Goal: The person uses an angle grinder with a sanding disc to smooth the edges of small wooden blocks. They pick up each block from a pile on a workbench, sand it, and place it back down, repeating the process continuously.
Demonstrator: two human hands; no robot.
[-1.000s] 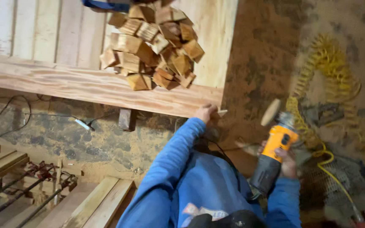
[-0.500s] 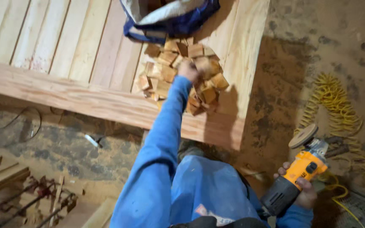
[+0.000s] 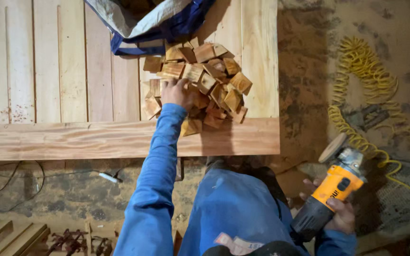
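Plank-topped workbench (image 3: 48,71) over a dirt floor (image 3: 304,71).

A heap of small wooden blocks (image 3: 205,76) lies near the bench's right end, just behind its front board, with a blue and grey sack (image 3: 153,21) touching the heap's far side. On the floor to the right lies a coiled yellow hose (image 3: 366,66).

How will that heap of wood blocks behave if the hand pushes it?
The blocks lie loose and tilted under the left hand, so they would probably slide and tumble apart. Small and squarish, they are likely stiff and light, and unlikely to roll far.
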